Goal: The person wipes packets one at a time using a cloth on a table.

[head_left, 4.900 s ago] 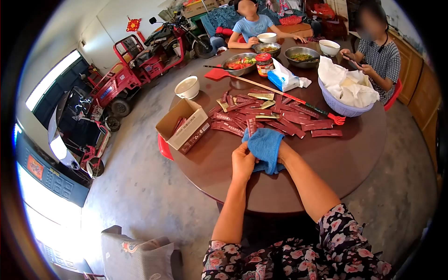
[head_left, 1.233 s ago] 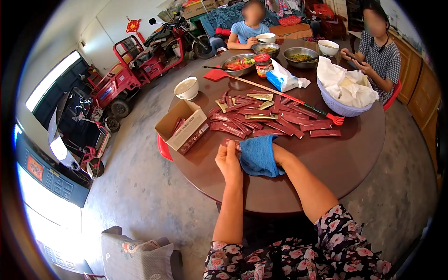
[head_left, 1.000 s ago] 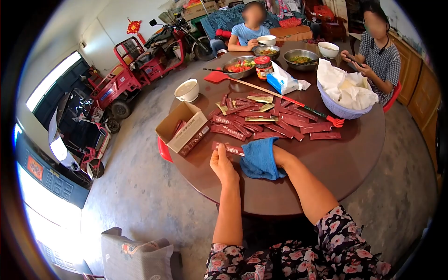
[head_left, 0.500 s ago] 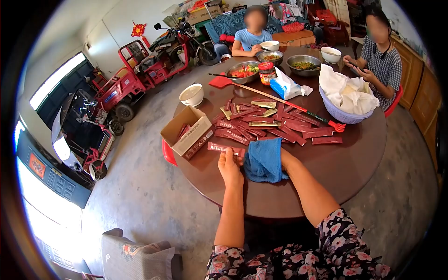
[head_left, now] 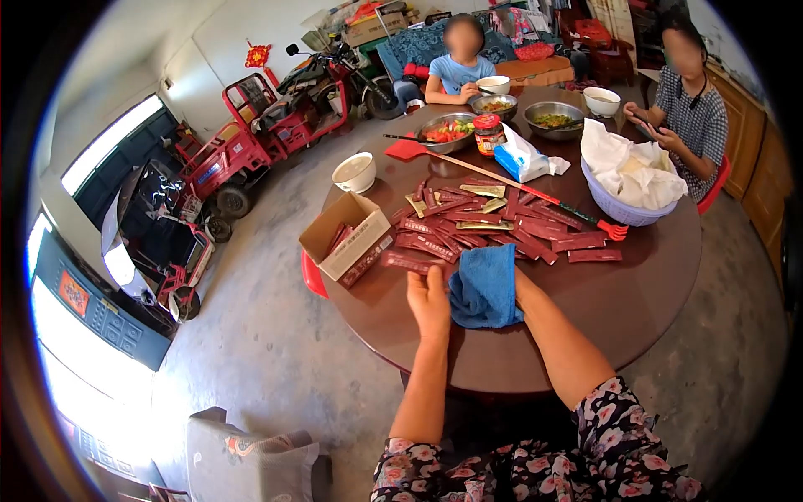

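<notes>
My left hand [head_left: 430,303] pinches one end of a dark red stick sachet [head_left: 408,263], which lies level just right of the open cardboard box [head_left: 368,244]. Over my right hand [head_left: 524,293] hangs a blue cloth [head_left: 483,289]; it covers the fingers, and only the wrist side shows. The cloth is close beside my left hand. Beyond both hands spreads a pile of red stick sachets [head_left: 477,238], with several gold ones [head_left: 487,191] among them. More red sachets stand inside the box.
Behind the pile lie a long-handled red tool [head_left: 406,150], a jar [head_left: 488,135] and a tissue pack [head_left: 520,161]. A lined purple basket [head_left: 629,207] stands right, a white bowl [head_left: 355,172] left. Food bowls [head_left: 554,121] and two seated people [head_left: 462,74] are at the far side.
The view has shifted slightly, so the scene sits a little further right. My left hand still holds the sachet, now slightly blurred and tilted. The cloth stays over my right hand.
</notes>
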The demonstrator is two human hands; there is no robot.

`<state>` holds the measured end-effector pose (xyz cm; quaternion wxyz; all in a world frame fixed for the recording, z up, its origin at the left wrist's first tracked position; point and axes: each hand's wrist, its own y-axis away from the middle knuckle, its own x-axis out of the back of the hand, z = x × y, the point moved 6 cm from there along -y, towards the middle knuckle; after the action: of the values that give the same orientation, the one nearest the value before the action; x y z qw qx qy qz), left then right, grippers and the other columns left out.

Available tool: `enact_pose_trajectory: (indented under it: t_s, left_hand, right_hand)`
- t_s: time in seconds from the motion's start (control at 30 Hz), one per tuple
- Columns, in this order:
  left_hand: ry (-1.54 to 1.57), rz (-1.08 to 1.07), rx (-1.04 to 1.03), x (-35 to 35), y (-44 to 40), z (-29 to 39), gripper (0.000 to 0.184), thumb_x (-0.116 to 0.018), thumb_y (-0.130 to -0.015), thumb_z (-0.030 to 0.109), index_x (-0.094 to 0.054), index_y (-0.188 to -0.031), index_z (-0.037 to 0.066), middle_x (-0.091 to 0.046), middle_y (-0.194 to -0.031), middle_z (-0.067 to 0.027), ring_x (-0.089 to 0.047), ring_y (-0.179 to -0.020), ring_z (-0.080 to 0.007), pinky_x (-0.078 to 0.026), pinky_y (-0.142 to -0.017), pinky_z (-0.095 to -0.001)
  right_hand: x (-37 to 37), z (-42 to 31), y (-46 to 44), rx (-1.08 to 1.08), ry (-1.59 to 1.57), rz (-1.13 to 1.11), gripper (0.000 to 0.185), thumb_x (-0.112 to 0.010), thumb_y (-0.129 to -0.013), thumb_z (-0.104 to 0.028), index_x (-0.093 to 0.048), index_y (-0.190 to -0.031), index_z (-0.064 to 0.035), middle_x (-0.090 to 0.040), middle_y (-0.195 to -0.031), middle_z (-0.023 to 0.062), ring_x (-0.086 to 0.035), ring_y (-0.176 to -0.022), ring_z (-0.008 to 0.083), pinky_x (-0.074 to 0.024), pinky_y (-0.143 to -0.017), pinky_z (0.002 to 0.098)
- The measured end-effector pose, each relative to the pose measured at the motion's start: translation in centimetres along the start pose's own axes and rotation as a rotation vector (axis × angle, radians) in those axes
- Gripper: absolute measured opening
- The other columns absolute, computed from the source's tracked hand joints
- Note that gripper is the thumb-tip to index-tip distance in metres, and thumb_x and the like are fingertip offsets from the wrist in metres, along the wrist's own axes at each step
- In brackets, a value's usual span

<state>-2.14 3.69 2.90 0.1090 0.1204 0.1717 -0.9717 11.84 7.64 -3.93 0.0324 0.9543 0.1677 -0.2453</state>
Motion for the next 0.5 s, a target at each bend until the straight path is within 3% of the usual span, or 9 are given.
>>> enact_pose_trajectory:
  t_s: [0.07, 0.17, 0.23, 0.27, 0.3, 0.33, 0.43, 0.5]
  left_hand:
    - [-0.051, -0.024, -0.097, 0.3, -1.1, 2.9, 0.01, -0.049, -0.095, 0.01, -0.057, -0.098, 0.003, -0.064, -0.087, -0.0043, -0.057, -0.073, -0.0087, -0.047, -0.063, -0.0214]
    - [-0.293, -0.03, -0.324, 2.2, -5.0, 7.7, 0.013, -0.043, -0.094, 0.004, -0.053, -0.101, 0.001, -0.063, -0.084, -0.0054, -0.058, -0.074, -0.0116, -0.048, -0.069, -0.0255]
    - [-0.656, 0.021, -0.567, 3.4, -7.9, 12.0, 0.014, -0.044, -0.092, 0.003, -0.055, -0.1, 0.0, -0.063, -0.08, -0.0062, -0.06, -0.076, -0.015, -0.049, -0.07, -0.0303]
    - [-0.727, 0.072, -0.561, 4.2, -9.3, 13.1, 0.014, -0.045, -0.092, 0.004, -0.056, -0.098, 0.001, -0.063, -0.081, -0.0112, -0.063, -0.078, -0.0215, -0.049, -0.07, -0.0332]
    - [-0.95, 0.057, -0.496, 5.5, -11.4, 13.4, 0.016, -0.046, -0.092, 0.008, -0.057, -0.102, 0.003, -0.064, -0.085, -0.0161, -0.063, -0.082, -0.0285, -0.048, -0.071, -0.0352]
    - [-1.014, 0.047, -0.575, 6.3, -13.0, 13.6, 0.021, -0.048, -0.09, 0.007, -0.058, -0.109, 0.005, -0.063, -0.093, -0.0175, -0.062, -0.084, -0.0333, -0.049, -0.073, -0.0398]
    - [-1.28, 0.058, -0.562, 7.7, -15.2, 12.1, 0.025, -0.049, -0.088, 0.007, -0.058, -0.112, 0.009, -0.063, -0.099, -0.0145, -0.061, -0.091, -0.0322, -0.048, -0.078, -0.0411]
    - [-1.602, 0.056, -0.779, 7.2, -14.5, 10.9, 0.027, -0.053, -0.085, 0.009, -0.06, -0.111, 0.01, -0.062, -0.105, -0.0114, -0.057, -0.101, -0.0308, -0.046, -0.084, -0.041]
  right_hand:
    - [-0.7, -1.4, 0.6, 0.022, -0.047, -0.017, 0.011, -0.054, -0.089, -0.014, -0.06, -0.084, -0.0072, -0.06, -0.076, 0.0047, -0.055, -0.066, 0.0157, -0.0477, -0.056, 0.032]
    - [-2.6, -2.3, 3.4, -0.221, -0.45, 0.124, 0.012, -0.053, -0.09, -0.016, -0.058, -0.082, -0.0091, -0.056, -0.072, 0.0043, -0.052, -0.062, 0.0171, -0.0467, -0.056, 0.0321]
    - [-4.2, -2.8, 3.3, -0.233, -0.49, -0.14, 0.017, -0.056, -0.09, -0.019, -0.057, -0.075, -0.0098, -0.054, -0.069, 0.004, -0.05, -0.059, 0.0161, -0.0444, -0.052, 0.0312]
    - [-4.6, -3.0, 3.3, -0.233, -0.502, -0.227, 0.02, -0.058, -0.09, -0.02, -0.057, -0.073, -0.01, -0.054, -0.068, 0.0039, -0.049, -0.058, 0.0158, -0.0436, -0.051, 0.0309]
    - [-3.6, -2.8, 2.8, -0.196, -0.422, -0.167, 0.019, -0.057, -0.09, -0.02, -0.056, -0.073, -0.0103, -0.055, -0.069, 0.0043, -0.051, -0.059, 0.0162, -0.0445, -0.052, 0.0312]
    - [-3.4, -2.9, 2.9, -0.178, -0.381, -0.136, 0.019, -0.057, -0.09, -0.02, -0.056, -0.073, -0.0105, -0.055, -0.069, 0.0044, -0.053, -0.06, 0.0164, -0.045, -0.052, 0.0313]
    - [-4.3, -5.0, 4.3, -0.111, -0.349, -0.061, 0.019, -0.059, -0.089, -0.021, -0.056, -0.073, -0.011, -0.056, -0.068, 0.0051, -0.055, -0.059, 0.0177, -0.0453, -0.051, 0.0317]
    - [-6.3, -7.0, 5.5, -0.124, -0.321, -0.049, 0.023, -0.056, -0.09, -0.024, -0.055, -0.072, -0.0105, -0.054, -0.065, 0.0052, -0.05, -0.056, 0.017, -0.0422, -0.049, 0.0313]
